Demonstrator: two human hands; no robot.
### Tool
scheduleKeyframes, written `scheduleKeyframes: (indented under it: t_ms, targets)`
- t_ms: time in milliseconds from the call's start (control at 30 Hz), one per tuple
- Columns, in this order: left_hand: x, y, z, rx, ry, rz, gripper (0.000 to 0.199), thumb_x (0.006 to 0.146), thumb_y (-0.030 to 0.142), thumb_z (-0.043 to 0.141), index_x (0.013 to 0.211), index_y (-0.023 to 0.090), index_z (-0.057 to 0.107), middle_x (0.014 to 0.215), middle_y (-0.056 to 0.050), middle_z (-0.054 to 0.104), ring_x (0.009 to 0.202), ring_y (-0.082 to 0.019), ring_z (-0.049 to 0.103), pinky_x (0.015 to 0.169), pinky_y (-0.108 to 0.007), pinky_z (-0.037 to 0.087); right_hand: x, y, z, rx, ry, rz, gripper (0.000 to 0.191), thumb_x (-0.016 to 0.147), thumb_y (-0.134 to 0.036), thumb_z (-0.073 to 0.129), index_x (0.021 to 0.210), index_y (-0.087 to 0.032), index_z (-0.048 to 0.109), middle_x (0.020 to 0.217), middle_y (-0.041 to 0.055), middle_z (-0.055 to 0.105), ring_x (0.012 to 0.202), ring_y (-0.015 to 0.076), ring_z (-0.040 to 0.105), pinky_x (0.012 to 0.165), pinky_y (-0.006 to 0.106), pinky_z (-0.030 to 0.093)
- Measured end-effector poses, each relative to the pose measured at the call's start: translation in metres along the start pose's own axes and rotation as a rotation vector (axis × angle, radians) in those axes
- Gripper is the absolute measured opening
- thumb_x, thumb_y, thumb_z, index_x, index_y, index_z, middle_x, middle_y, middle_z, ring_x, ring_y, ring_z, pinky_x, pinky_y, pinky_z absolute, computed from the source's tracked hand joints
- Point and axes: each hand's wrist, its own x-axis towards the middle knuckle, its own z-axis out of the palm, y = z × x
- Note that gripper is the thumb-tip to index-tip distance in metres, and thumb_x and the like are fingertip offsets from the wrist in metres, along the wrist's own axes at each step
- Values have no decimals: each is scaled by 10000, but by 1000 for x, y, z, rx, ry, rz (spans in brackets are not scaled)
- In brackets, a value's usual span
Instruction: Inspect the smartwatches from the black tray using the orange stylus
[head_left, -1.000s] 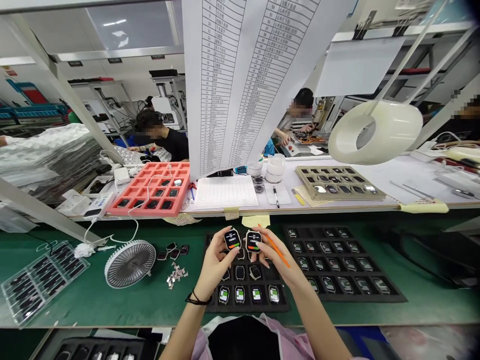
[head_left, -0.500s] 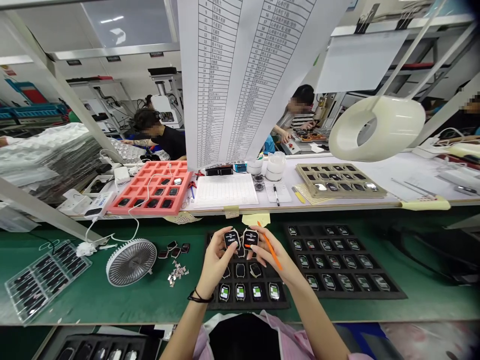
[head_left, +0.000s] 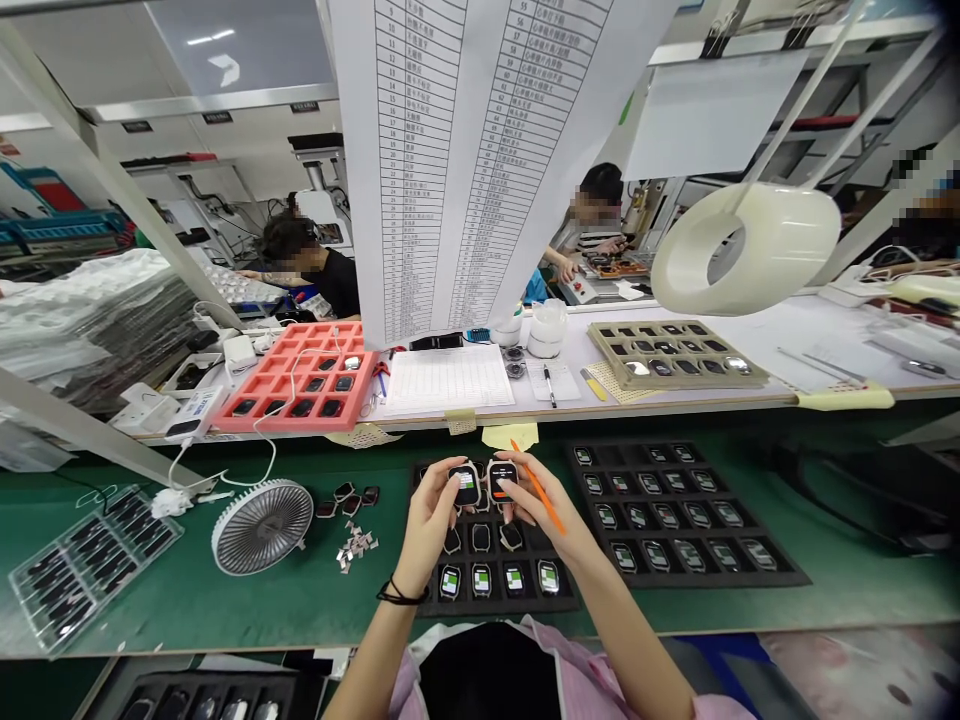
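My left hand (head_left: 430, 510) is closed around a square smartwatch (head_left: 466, 486) whose lit screen shows white and green, with the thumb at its upper left edge. Beside it, my right hand (head_left: 551, 500) grips a second smartwatch (head_left: 502, 480) with an orange bar on its dark screen; a fingertip lies on the glass. An orange stick (head_left: 537, 485) is also tucked between the fingers of that hand. Both watches are held side by side above a black foam tray (head_left: 499, 604), where several watches sit in slots, the front row lit green and white.
A second black tray (head_left: 795, 577) of watches lies right. Left are a small fan (head_left: 262, 527), loose watches, small metal pieces and a clear tray (head_left: 94, 570). A shelf holds a pink tray (head_left: 300, 350) and a beige tray (head_left: 679, 380). A printed sheet (head_left: 480, 150) and tape roll (head_left: 746, 250) hang ahead.
The left watch's screen has changed from dark with text to white and green, and my left thumb has moved up to its edge. The camera view has shifted slightly.
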Motion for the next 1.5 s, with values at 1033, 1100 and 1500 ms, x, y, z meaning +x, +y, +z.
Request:
scheduleKeyframes:
  t_ms: [1033,1100,1500]
  targets:
    - [1,-11,-2,-18,-53,24,492,827,388,633,1271,258,465,1218,-97,576,951,-196,618,648,-240,514,0,3,-3,23,-40,-5,467,810,-384,659,1220,-262,471,1117,81,552,667,132,612,426,223,359]
    - [2,-12,-2,-24,-46,26,480,818,385,643,1247,244,481,1184,-98,594,962,-204,622,672,-256,529,1,6,-4,21,-44,-13,480,802,-372,670,1223,-263,466,1132,86,548,659,128,616,424,219,358]
    - [2,-2,0,-23,31,-52,358,821,510,593,947,175,611,692,9,561,551,-93,504,428,-168,411,3,2,4,-29,87,48,293,825,-468,622,983,-222,610,640,-53,438,393,67,439,376,230,346]
